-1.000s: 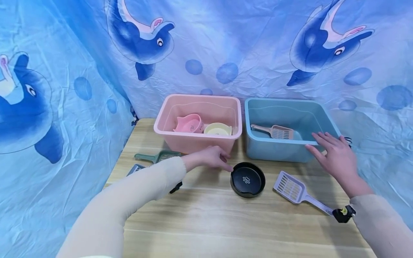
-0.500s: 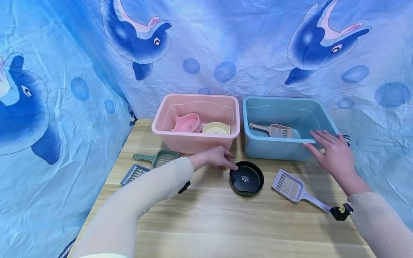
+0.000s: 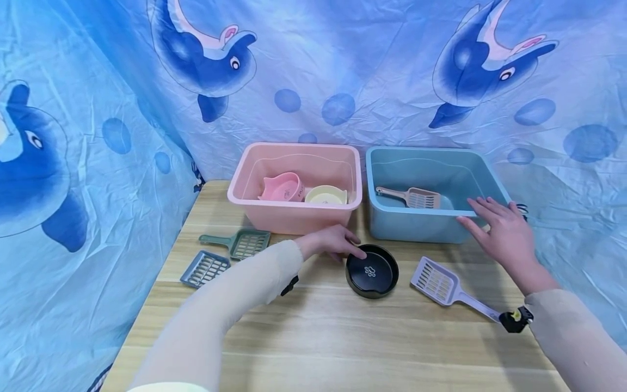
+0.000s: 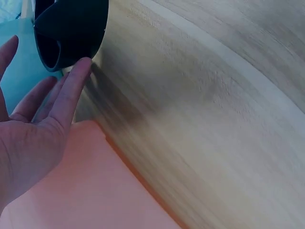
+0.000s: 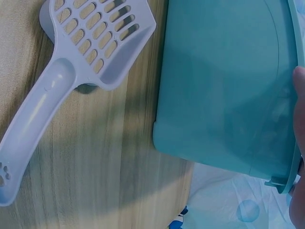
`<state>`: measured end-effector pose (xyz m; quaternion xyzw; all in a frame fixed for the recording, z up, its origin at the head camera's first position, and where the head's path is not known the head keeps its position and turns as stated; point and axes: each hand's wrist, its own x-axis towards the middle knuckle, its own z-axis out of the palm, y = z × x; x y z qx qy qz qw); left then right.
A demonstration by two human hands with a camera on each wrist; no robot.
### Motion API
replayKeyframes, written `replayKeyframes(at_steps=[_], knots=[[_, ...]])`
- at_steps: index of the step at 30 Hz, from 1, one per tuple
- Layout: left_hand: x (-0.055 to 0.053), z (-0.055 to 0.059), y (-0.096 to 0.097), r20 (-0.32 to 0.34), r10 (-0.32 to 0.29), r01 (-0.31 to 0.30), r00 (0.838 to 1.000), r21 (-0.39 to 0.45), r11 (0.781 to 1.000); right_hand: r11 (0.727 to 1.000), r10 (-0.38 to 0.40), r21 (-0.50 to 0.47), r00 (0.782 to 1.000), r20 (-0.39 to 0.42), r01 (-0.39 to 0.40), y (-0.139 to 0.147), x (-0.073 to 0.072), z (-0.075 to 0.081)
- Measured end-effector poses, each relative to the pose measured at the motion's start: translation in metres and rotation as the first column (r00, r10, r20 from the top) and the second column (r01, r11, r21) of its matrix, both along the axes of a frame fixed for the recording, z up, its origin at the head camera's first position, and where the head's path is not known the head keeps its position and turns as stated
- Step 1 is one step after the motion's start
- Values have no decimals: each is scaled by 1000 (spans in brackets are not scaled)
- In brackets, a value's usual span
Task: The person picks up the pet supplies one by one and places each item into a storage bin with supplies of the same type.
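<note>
In the head view a round black pet bowl (image 3: 372,272) with a paw print sits on the table. My left hand (image 3: 334,239) reaches in from its left, and one digit crosses the rim. The left wrist view shows the left hand (image 4: 35,129) with fingers mostly straight; one fingertip meets or nearly meets the wall of the dark bowl (image 4: 78,28). My right hand (image 3: 506,234) rests fingers spread on the front right rim of the blue bin (image 3: 416,226). Only part of that hand (image 5: 299,129) shows in the right wrist view.
A pink bin (image 3: 296,218) holds a pink bowl (image 3: 283,188) and a cream bowl (image 3: 327,195). Inside the blue bin lies a beige scoop (image 3: 416,198). A lilac litter scoop (image 3: 436,281), green scoop (image 3: 247,243) and blue-grey scoop (image 3: 204,268) lie on the wooden table.
My left hand has moved right, from beside the black bowl to over its rim. The right hand stays on the blue bin. The head view has shifted slightly.
</note>
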<state>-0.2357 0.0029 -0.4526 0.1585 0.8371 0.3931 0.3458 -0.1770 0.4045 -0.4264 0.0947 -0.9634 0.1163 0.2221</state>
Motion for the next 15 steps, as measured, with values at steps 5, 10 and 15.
replayKeyframes(at_steps=[5,10,15], knots=[[-2,-4,6,20,16,-16,1000,9,1000,1000,7,-1,1000,-14,-7,-1,-1,1],[-3,-6,10,72,37,-39,997,31,999,1000,13,-4,1000,-9,-13,-1,-2,2],[-2,-6,15,121,14,-21,993,51,999,1000,7,1,1000,0,-7,-1,-1,4]])
